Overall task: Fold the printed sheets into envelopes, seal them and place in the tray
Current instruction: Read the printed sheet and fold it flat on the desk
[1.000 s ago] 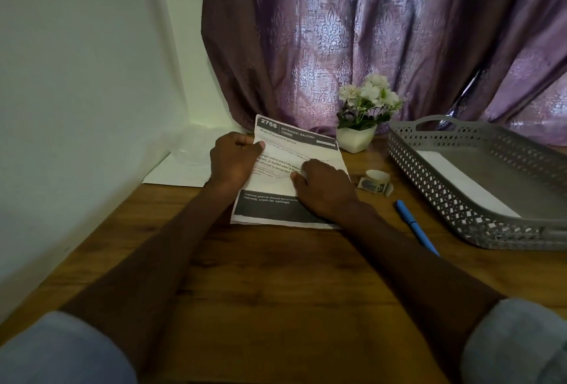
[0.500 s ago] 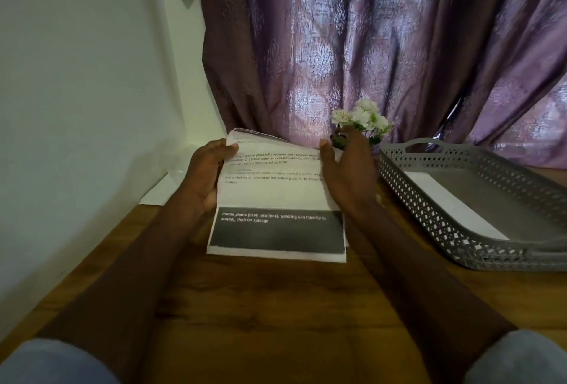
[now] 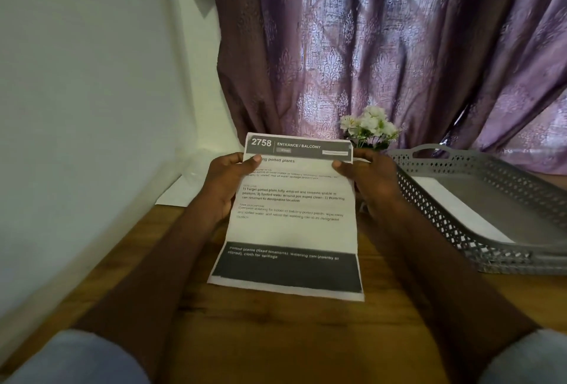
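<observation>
A printed sheet (image 3: 291, 230) with a dark header reading "2758" and a dark band at its foot is held up over the wooden table (image 3: 276, 337). Its lower edge rests near the table. My left hand (image 3: 228, 181) pinches the sheet's upper left edge, thumb on the print. My right hand (image 3: 366, 182) pinches the upper right edge. The grey perforated tray (image 3: 491, 258) stands to the right, with a white envelope (image 3: 460, 209) lying inside it.
A white wall runs along the left side, and white paper (image 3: 171, 198) lies in the corner behind my left hand. A small pot of white flowers (image 3: 369, 127) stands behind the sheet, in front of a purple curtain (image 3: 383, 46).
The sheet lay flat under both hands a second ago. Both hands moved to its far edge and lifted it, so the top now stands up facing me. The camera tilted upward.
</observation>
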Motion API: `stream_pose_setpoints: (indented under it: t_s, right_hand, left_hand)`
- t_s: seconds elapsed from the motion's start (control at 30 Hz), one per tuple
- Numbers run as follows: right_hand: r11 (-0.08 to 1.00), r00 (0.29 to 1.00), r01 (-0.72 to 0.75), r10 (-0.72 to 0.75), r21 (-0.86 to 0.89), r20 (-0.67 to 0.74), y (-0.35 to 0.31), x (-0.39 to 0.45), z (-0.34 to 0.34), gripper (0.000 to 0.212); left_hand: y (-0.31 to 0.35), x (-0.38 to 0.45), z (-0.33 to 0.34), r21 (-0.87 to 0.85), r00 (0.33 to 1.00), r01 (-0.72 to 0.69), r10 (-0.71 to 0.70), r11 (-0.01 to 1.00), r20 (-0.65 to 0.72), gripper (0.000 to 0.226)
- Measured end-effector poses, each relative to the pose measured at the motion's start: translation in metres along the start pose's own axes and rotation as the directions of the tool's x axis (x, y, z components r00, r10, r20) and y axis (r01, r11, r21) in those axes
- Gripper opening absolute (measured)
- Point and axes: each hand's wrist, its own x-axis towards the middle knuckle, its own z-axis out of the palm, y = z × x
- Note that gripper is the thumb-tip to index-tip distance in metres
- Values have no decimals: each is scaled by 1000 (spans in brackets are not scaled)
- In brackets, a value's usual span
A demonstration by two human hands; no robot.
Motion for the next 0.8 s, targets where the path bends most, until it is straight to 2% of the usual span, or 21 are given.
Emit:
stream_pose_setpoints:
  t_s: [0.07,0.17,0.33,0.43,0.53,0.7,0.8]
  right_hand:
    - [1000,999,9,-10,-18,-49,0,1,0,33]
    - [1000,999,-11,10,-8,-50,1,0,0,26]
    - [999,997,-9,12,34,-82,2,6,-3,17]
    - [1000,993,-7,5,-9,-121,2,8,-3,22]
    - [998,996,-21,16,-55,-93,1,6,-3,21]
    - [983,983,-184,184,9,-28,-5,2,0,20]
    - [971,971,-238,237,25,42,-3,1,0,16]
  left_hand:
    - [-1,2,0,19,1000,0,0,1000,-20,21]
    - [-4,5,-2,18,999,-8,9,1000,-31,15]
    - [-5,8,-5,5,999,-34,34,999,-4,20]
    - [-5,6,-3,7,998,-67,67,998,-17,16]
    - [-4,5,0,-38,997,-65,63,997,-52,27]
    - [-3,5,-2,-152,991,29,-49,988,-126,23]
    - [-1,1,0,-200,989,72,-95,977,-109,18]
